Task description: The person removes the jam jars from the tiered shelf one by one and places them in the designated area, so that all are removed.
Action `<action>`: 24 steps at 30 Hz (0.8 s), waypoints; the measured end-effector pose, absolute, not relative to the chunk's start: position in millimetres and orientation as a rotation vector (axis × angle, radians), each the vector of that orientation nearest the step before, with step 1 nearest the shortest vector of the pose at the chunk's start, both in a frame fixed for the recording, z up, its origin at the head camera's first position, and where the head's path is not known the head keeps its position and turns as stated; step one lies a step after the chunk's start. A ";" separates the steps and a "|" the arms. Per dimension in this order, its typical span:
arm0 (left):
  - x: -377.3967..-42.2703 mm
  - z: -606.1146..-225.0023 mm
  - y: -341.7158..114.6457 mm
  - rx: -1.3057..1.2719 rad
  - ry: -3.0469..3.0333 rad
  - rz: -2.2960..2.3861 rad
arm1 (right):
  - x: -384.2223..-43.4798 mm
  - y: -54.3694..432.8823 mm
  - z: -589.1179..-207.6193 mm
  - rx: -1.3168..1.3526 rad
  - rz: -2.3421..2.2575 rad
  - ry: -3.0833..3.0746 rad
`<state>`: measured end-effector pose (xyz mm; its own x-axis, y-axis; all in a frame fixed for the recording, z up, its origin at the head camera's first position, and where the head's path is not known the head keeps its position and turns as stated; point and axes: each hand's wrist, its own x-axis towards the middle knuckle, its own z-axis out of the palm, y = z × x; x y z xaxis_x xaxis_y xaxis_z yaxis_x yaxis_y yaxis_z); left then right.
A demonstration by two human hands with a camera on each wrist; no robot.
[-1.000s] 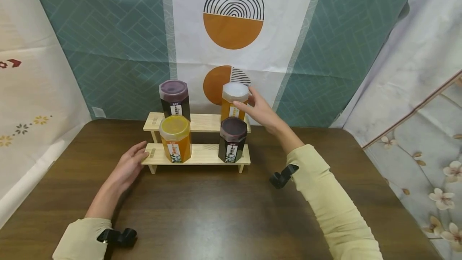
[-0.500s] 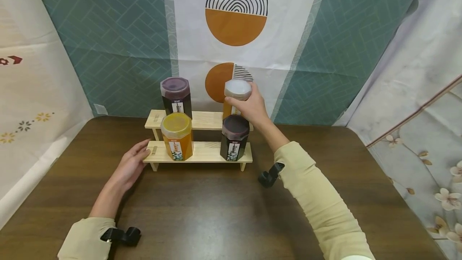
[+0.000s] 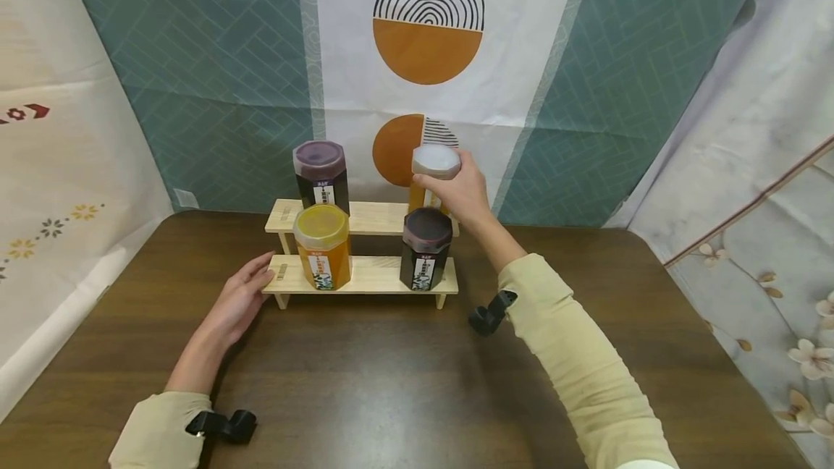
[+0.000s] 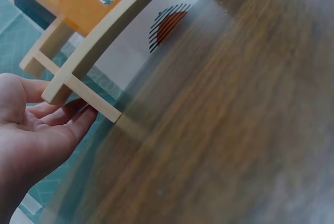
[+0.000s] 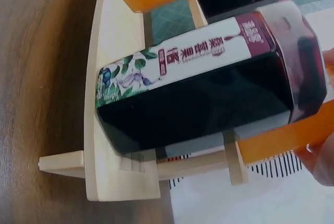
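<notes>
A two-step wooden display rack (image 3: 374, 280) stands on the table. My left hand (image 3: 239, 300) holds the left end of its lower step; in the left wrist view its fingers (image 4: 78, 117) curl beneath that end. At the back right, my right hand (image 3: 464, 192) grips an orange jar with a white lid (image 3: 436, 160) near its top, thumb in front. In front of it stands a dark jar (image 3: 425, 252), hiding part of the orange jar. Another orange jar with a yellow lid (image 3: 323, 248) is on the lower step's left, and a purple-lidded dark jar (image 3: 321, 176) is behind it.
The brown table (image 3: 365, 382) runs out in front of the rack. A green and white patterned cloth (image 3: 221, 93) hangs close behind, with pale cloths at both sides. A black wrist camera mount (image 3: 491, 312) sits at each sleeve.
My right hand has moved further onto the white-lidded jar, its thumb and fingers now round the top. My left hand keeps its place on the rack. The head view has shifted slightly.
</notes>
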<state>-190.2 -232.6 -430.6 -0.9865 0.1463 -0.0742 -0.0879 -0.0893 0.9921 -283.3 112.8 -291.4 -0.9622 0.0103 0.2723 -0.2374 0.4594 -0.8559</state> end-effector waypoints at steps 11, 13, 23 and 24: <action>-190.4 -433.6 -232.1 0.081 2.005 2.211 | -286.0 133.4 -286.5 0.158 1.577 -2.388; -190.4 -434.0 -232.4 0.086 2.009 2.205 | -285.6 138.1 -284.9 0.156 1.585 -2.398; -191.1 -433.8 -233.9 0.091 2.017 2.188 | -286.2 170.3 -281.7 0.050 1.479 -2.455; -191.1 -433.5 -234.3 0.090 2.016 2.187 | -286.6 173.7 -282.2 0.044 1.482 -2.454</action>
